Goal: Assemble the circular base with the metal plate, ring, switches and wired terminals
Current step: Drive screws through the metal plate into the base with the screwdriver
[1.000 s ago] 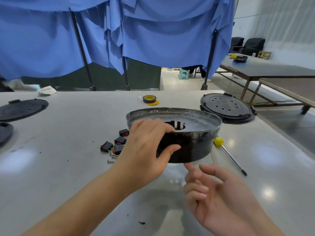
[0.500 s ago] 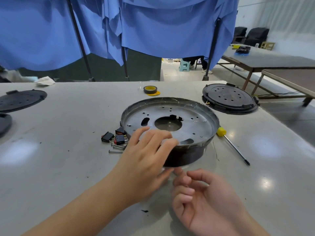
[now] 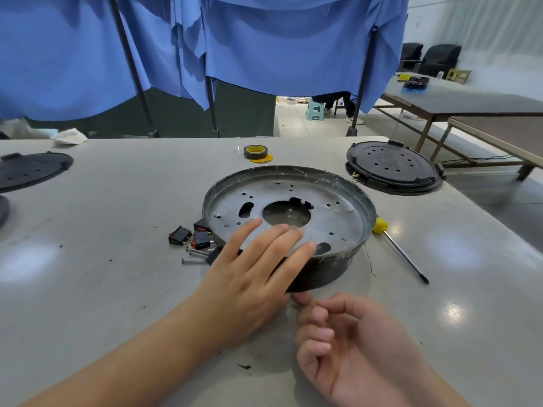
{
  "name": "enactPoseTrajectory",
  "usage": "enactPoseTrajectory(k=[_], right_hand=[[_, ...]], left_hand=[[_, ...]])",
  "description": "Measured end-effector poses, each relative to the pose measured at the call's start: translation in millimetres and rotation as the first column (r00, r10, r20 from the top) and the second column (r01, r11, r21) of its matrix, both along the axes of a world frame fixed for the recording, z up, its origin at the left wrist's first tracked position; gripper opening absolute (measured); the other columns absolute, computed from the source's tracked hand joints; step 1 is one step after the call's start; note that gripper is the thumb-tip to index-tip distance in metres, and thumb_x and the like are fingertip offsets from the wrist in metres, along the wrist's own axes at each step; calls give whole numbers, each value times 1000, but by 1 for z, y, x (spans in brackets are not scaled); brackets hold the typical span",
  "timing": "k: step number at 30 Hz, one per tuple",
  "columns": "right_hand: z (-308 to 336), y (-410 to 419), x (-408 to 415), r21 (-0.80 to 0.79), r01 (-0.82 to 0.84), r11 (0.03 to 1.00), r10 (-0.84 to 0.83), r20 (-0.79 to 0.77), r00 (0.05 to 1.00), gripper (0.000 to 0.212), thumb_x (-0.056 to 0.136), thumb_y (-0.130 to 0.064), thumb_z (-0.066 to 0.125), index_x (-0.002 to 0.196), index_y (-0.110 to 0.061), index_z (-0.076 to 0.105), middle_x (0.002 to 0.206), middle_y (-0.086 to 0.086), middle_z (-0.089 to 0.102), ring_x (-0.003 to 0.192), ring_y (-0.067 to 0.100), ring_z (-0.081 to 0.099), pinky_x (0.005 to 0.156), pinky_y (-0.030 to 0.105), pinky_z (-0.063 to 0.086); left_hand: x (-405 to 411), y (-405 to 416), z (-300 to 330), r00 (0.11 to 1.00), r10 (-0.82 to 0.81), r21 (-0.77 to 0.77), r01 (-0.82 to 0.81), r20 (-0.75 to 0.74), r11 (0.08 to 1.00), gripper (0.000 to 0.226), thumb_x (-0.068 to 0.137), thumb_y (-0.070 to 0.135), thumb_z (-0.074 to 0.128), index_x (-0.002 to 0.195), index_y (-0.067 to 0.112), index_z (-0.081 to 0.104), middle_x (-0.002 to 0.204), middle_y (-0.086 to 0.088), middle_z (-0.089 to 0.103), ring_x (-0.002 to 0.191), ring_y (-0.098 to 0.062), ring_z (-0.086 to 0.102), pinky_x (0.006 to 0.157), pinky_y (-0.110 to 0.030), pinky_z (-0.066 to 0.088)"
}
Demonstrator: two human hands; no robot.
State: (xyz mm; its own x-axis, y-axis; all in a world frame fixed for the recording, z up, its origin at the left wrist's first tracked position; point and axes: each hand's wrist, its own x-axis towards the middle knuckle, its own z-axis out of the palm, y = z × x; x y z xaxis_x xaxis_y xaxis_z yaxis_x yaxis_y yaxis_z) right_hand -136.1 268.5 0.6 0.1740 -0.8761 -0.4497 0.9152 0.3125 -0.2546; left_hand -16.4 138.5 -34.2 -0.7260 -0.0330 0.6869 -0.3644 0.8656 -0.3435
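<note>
The circular black base stands on the table in the middle of the view, with the perforated metal plate lying inside it. My left hand lies over the base's near rim, its straight fingers resting on the plate; the thumb is hidden. My right hand hovers palm-up just in front of the base with loosely curled fingers and holds nothing. One fingertip is close to the base's lower edge. Several black-and-red rocker switches and a few screws lie just left of the base.
A yellow-handled screwdriver lies right of the base, shaft pointing towards me. A tape roll sits behind the base, a black round lid at back right and a black disc at far left. Blue cloth hangs behind the table.
The base, held up and tilted a second ago, now sits flat on the table. My left fingers slid from its wall onto the plate. My right hand curled slightly.
</note>
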Motion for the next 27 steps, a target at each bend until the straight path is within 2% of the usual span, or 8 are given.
enactPoseTrajectory(k=[6,10,16,19,21,24,26,27], right_hand=[[0,2,-10,-16,-19,1000,20,17,1000,31,52,7,60,79,-5,50,60,4,41,40,15,36,36,24,36],[-4,2,-12,-42,11,999,-9,49,999,60,48,5,62,101,-10,41,60,4,42,42,15,36,36,25,36],[3,7,-16,-47,58,997,-50,157,986,31,62,1,59,89,-6,46,63,5,45,42,18,42,39,27,41],[5,11,-20,-62,69,996,-57,180,982,42,65,1,58,105,-7,48,63,6,47,43,19,45,40,29,45],[4,13,-25,-53,48,997,-42,118,992,54,65,3,59,118,-4,52,63,6,47,43,19,45,38,29,44],[3,15,-36,-10,-8,1000,7,-60,998,57,58,7,63,115,1,59,62,6,47,41,18,43,35,29,42],[4,14,-45,61,-31,998,48,-304,951,49,61,4,63,110,1,62,61,7,49,40,17,42,32,25,38],[6,13,-50,102,-27,994,72,-481,874,45,62,-5,65,107,-1,63,60,7,51,39,16,42,32,22,36]], left_hand=[[4,4,9,990,-103,157,86,101,984,53,80,21,67,129,11,48,112,-4,61,105,-24,56,99,-42,40],[9,11,15,984,-135,293,96,116,951,59,74,15,64,130,12,46,107,-1,62,95,-24,58,90,-39,43],[9,16,21,979,-125,371,57,161,927,62,66,14,60,127,13,51,104,0,61,88,-23,57,84,-38,44],[10,17,21,977,-127,395,50,171,917,61,63,12,61,124,12,55,103,0,62,87,-24,58,82,-37,45],[10,17,21,978,-129,404,52,164,913,60,65,12,60,124,12,54,103,0,62,87,-23,58,81,-37,45],[10,17,20,979,-125,406,50,162,912,55,69,12,59,123,13,56,102,1,62,86,-22,57,83,-36,44],[10,16,20,980,-124,411,51,153,910,48,74,14,59,122,13,58,101,2,62,86,-21,57,85,-36,44],[10,16,20,982,-126,420,55,143,906,44,77,16,59,121,13,59,101,3,62,87,-20,57,86,-35,44]])
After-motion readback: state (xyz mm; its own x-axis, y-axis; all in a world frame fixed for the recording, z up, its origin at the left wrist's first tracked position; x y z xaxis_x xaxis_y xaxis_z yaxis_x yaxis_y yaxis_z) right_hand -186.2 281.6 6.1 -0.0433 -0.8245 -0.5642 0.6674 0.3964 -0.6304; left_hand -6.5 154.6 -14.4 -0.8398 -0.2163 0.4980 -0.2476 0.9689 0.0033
